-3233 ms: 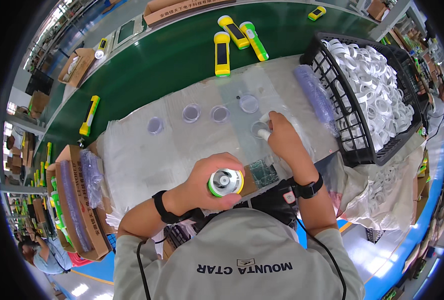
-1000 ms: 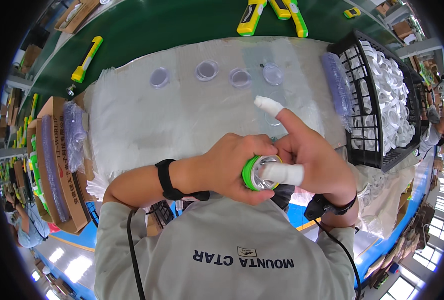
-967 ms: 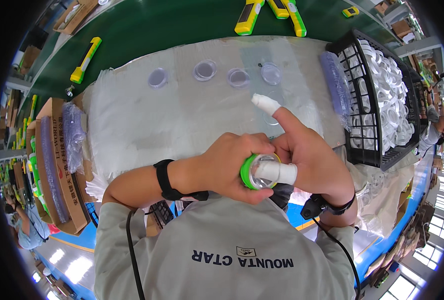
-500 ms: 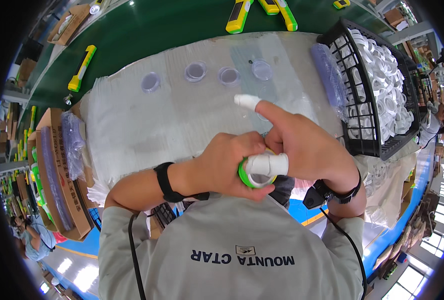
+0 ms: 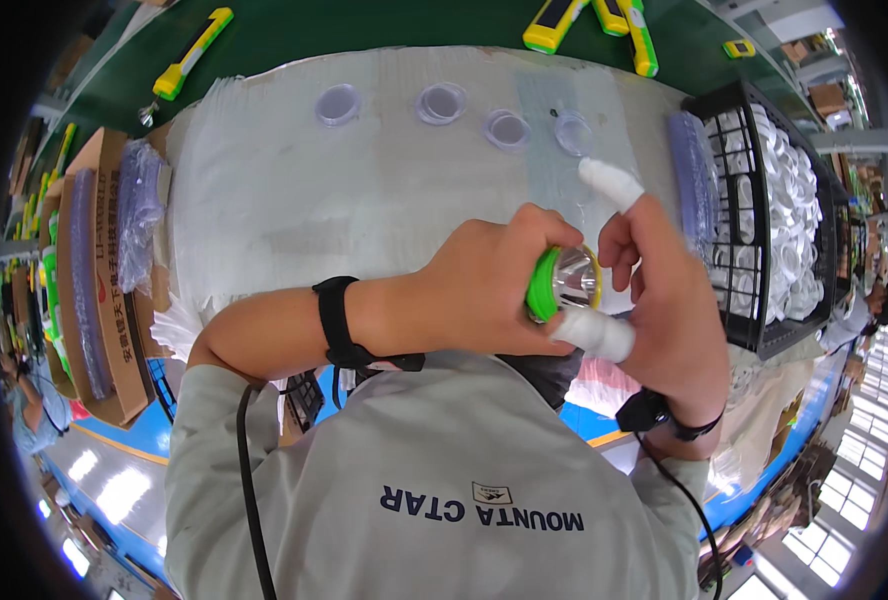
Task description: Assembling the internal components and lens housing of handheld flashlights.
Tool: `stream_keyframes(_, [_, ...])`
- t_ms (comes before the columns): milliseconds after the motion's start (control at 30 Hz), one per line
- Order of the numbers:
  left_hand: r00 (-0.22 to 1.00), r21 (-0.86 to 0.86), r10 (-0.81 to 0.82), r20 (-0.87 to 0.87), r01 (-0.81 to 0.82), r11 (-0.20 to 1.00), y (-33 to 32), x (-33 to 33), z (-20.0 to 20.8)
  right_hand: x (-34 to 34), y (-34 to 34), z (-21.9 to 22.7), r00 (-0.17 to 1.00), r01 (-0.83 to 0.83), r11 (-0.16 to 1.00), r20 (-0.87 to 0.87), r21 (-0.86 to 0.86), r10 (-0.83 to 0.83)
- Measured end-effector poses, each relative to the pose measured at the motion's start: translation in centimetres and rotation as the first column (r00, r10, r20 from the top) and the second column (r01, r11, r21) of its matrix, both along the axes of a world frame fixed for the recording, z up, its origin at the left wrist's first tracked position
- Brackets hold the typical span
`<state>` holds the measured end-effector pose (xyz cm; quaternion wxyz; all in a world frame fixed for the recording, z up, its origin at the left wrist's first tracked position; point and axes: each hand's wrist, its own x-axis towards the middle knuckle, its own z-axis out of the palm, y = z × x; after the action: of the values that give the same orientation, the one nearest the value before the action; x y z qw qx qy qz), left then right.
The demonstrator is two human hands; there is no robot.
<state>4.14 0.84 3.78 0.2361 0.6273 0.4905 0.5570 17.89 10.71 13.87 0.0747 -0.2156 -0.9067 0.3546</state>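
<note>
My left hand (image 5: 494, 285) is closed around a flashlight (image 5: 542, 288) with a green rim. Its open end faces right and shows a shiny silver reflector (image 5: 575, 272). My right hand (image 5: 669, 305) is beside that end with its fingers apart. Two of its digits have white wraps; the lower wrapped one lies at the rim, and the upper one points away over the table. Most of the flashlight's body is hidden by my left hand. Beyond my hands, several clear round lenses (image 5: 337, 105) lie on the plastic-covered table (image 5: 294, 215).
At the right, a black crate (image 5: 754, 340) holds many white rings (image 5: 789, 220), with a bubble-wrapped bundle (image 5: 692, 180) alongside. Left stands a cardboard box (image 5: 114, 320) with wrapped pieces. Yellow-green flashlights (image 5: 194, 52) lie on the green surface (image 5: 364, 22) at the back.
The flashlight has turned in my left hand, and its reflector now shows. My right hand has drawn back to the right, its wrapped digit moving from over the opening to the rim.
</note>
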Motion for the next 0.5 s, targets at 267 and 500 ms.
stream_keyframes(267, [0.978,0.091,0.149,-0.148,-0.136,0.986,0.4,-0.7,1.1,0.0,-0.2,-0.5,0.995,-0.016,0.994,-0.099,-0.108,0.005])
stream_keyframes(500, [0.969,0.227,0.183,-0.168,-0.142,0.963,1.2,-1.1,0.7,-0.1,-0.6,-0.8,0.990,0.003,0.994,-0.139,-0.106,-0.018])
